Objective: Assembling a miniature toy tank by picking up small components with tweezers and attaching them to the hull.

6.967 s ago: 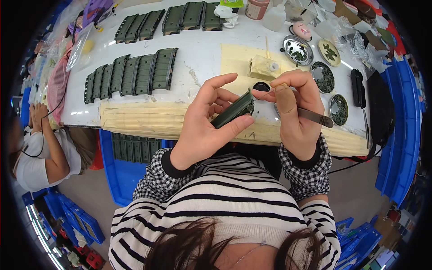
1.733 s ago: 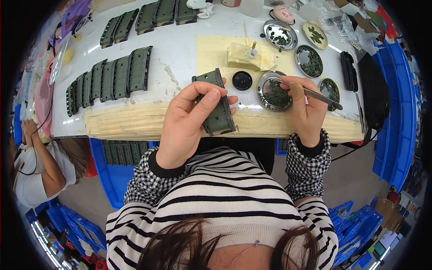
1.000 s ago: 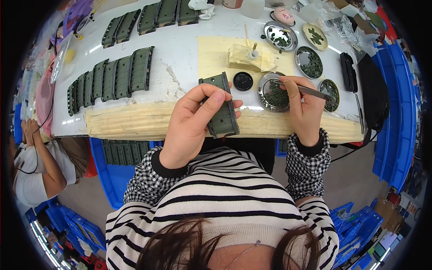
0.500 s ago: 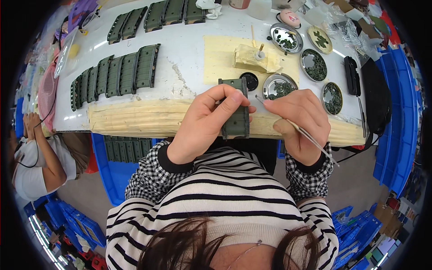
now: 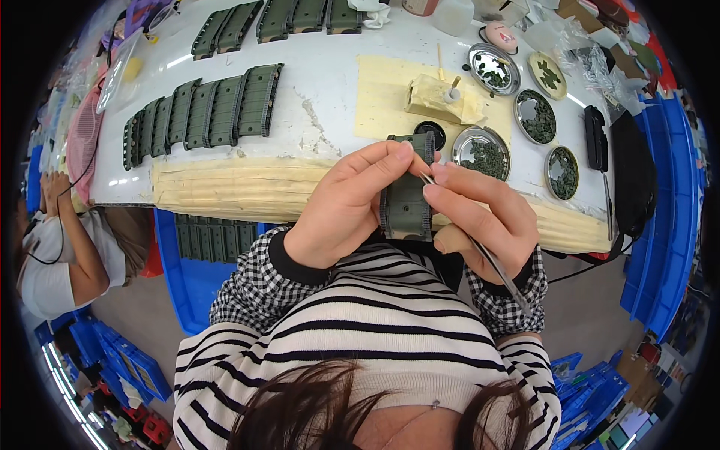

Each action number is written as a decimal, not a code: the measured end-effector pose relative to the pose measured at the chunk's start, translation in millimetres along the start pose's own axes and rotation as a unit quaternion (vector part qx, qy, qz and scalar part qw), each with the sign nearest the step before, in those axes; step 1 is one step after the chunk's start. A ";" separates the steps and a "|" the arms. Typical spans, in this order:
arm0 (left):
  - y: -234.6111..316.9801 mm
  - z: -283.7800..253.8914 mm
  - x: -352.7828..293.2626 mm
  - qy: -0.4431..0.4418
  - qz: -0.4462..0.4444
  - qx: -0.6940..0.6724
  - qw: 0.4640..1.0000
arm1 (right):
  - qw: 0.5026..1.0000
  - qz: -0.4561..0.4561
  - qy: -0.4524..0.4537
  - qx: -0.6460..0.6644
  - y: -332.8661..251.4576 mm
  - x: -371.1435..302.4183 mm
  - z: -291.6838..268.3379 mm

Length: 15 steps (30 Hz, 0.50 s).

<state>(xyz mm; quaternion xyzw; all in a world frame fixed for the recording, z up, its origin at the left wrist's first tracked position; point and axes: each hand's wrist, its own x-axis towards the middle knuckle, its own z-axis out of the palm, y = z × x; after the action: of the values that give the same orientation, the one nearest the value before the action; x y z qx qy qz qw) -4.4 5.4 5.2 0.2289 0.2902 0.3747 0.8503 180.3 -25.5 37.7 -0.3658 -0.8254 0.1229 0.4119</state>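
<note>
At nine o'clock a second person [image 5: 60, 247] in a white top sits beside the white desk [image 5: 322, 90]. On the desk toward ten o'clock lies a row of about six olive-green ribbed panels [image 5: 202, 112] touching side by side, and at eleven to twelve o'clock a farther row of about five more [image 5: 277, 16]. A cream paper sheet [image 5: 390, 90] lies right of middle, carrying a small yellowish block [image 5: 431, 101] with a white-tipped stick standing in it.

At the centre the left hand [image 5: 345, 206] pinches the upper end of one green ribbed panel [image 5: 405, 202], thumb and forefinger closed on it, holding it upright just over the desk's near edge. The right hand [image 5: 480, 221] grips thin metal tweezers [image 5: 487, 255], fingers closed round them, the tip touching the panel's top edge.

Toward one and two o'clock stand five round metal dishes [image 5: 484, 154] filled with small dark green pieces, plus one small black round lid [image 5: 429, 133]. A black flat case [image 5: 595, 136] lies at two o'clock. Blue bins [image 5: 664, 225] stand at three o'clock.
</note>
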 end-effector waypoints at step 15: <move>3.4 -0.5 -3.7 -0.040 -0.017 -0.030 0.999 | 0.999 -0.036 0.003 -0.026 -2.4 5.6 0.8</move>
<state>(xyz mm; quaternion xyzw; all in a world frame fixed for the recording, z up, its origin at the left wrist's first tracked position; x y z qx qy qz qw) -8.5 4.7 8.1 0.2129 0.2482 0.3590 0.8742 176.3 -23.2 41.7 -0.3472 -0.8396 0.0856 0.4088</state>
